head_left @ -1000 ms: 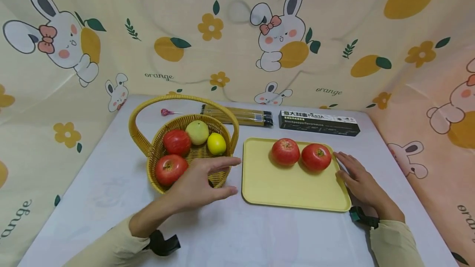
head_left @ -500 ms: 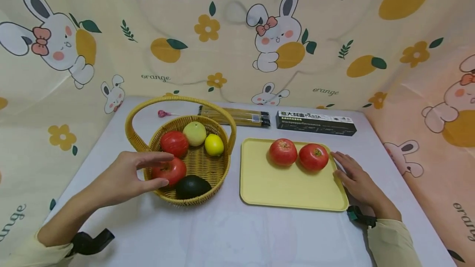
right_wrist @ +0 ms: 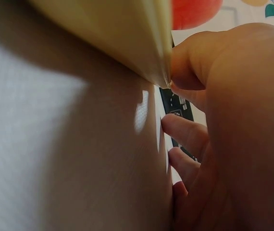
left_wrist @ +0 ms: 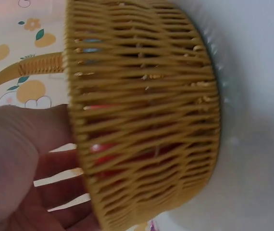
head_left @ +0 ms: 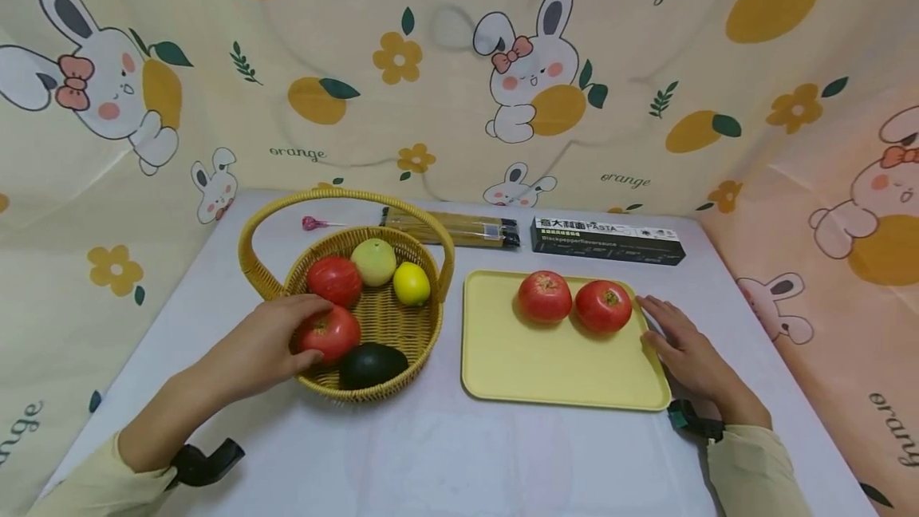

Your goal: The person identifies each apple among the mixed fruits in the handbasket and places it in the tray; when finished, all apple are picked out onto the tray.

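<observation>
We have our left hand (head_left: 269, 345) over the left rim of a woven basket (head_left: 388, 321), its fingers and thumb curled round a red fruit (head_left: 335, 333) inside; in the left wrist view we see red through the weave. Just beside that fruit lies a dark green avocado (head_left: 373, 365). Farther back in the basket we see another red fruit (head_left: 334, 280), a pale green fruit (head_left: 374, 262) and a yellow lemon (head_left: 412, 284). Our right hand (head_left: 688, 353) is at the right edge of a yellow tray (head_left: 560, 369), its fingers extended, the thumb touching the rim. Two more red fruits (head_left: 545, 297) sit side by side on the tray's far half. Behind, on the white tabletop (head_left: 502, 461), we see a lollipop (head_left: 310, 223), a long brown packet (head_left: 459, 229) and a pasta box (head_left: 607, 240).
</observation>
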### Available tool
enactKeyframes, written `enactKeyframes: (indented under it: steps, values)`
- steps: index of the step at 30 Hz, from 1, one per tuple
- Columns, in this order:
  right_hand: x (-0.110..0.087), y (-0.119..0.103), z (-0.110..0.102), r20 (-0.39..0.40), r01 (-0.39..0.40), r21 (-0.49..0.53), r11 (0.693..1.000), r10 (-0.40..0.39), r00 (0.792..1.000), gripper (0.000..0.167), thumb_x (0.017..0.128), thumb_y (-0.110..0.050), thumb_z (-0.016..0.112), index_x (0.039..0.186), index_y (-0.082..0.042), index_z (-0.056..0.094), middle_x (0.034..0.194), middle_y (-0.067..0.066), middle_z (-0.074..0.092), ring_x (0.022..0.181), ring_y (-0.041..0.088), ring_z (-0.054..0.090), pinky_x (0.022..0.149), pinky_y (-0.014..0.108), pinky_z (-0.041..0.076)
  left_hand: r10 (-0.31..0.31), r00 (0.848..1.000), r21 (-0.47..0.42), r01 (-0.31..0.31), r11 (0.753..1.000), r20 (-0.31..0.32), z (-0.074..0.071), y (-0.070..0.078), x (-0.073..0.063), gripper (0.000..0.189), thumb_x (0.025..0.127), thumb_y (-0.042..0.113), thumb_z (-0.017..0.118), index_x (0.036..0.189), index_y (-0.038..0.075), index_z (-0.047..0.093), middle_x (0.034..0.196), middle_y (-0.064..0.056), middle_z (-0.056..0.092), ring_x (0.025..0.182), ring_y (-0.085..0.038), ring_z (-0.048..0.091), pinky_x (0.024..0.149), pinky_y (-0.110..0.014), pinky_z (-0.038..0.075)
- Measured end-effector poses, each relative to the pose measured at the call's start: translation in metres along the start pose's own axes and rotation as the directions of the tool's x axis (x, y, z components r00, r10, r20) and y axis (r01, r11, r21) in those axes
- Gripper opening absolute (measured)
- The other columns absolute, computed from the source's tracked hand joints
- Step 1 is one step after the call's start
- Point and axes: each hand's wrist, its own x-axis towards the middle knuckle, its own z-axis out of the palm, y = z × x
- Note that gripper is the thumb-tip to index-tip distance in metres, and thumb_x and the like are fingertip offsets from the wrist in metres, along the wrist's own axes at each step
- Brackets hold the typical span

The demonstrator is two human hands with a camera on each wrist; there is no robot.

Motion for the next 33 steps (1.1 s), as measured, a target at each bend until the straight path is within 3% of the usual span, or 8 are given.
enactKeyframes:
  steps: [8, 22, 27, 33]
  values:
    - [0.000, -0.003, 0.001, -0.007, 0.001, -0.017, 1.000, -0.001, 1.000, 0.073, 0.113, -0.034, 0.057, 0.176, -0.018, 0.024, 0.179, 0.029, 0.019, 0.165, 0.059, 0.005, 0.114, 0.092, 0.018, 0.013, 1.000, -0.034, -0.012, 0.999, 0.024, 0.019, 0.002, 0.009, 0.070, 0.085, 0.018, 0.095, 0.147, 0.006, 0.065, 0.151, -0.022, 0.062, 0.133, -0.047, 0.064, 0.105, -0.067, 0.058]
    - [-0.001, -0.003, -0.001, -0.012, 0.005, -0.020, 1.000, -0.005, 1.000, 0.072, 0.113, -0.034, 0.058, 0.176, -0.018, 0.025, 0.179, 0.030, 0.019, 0.165, 0.059, 0.005, 0.114, 0.093, 0.018, 0.020, 1.000, -0.031, -0.020, 0.999, 0.008, 0.024, 0.006, 0.015, 0.084, 0.076, 0.017, 0.100, 0.149, 0.002, 0.062, 0.150, -0.023, 0.063, 0.130, -0.046, 0.065, 0.105, -0.067, 0.058]
    - [-0.001, -0.002, 0.001, -0.012, -0.004, -0.022, 1.000, 0.004, 1.000, 0.072, 0.113, -0.034, 0.058, 0.175, -0.018, 0.026, 0.179, 0.030, 0.019, 0.165, 0.059, 0.005, 0.115, 0.092, 0.017, -0.014, 0.999, -0.148, 0.008, 0.989, -0.037, 0.024, 0.002, 0.012, 0.085, 0.076, 0.019, 0.100, 0.149, 0.005, 0.059, 0.148, -0.018, 0.062, 0.130, -0.043, 0.061, 0.099, -0.065, 0.061]
    - [-0.004, 0.000, 0.001, -0.014, 0.000, -0.018, 1.000, 0.000, 1.000, 0.073, 0.113, -0.035, 0.058, 0.176, -0.018, 0.025, 0.179, 0.029, 0.019, 0.165, 0.059, 0.004, 0.114, 0.092, 0.019, -0.017, 0.998, -0.329, -0.006, 0.944, -0.066, 0.020, 0.001, 0.012, 0.082, 0.077, 0.022, 0.100, 0.148, 0.019, 0.061, 0.148, -0.011, 0.061, 0.131, -0.041, 0.060, 0.096, -0.062, 0.064]
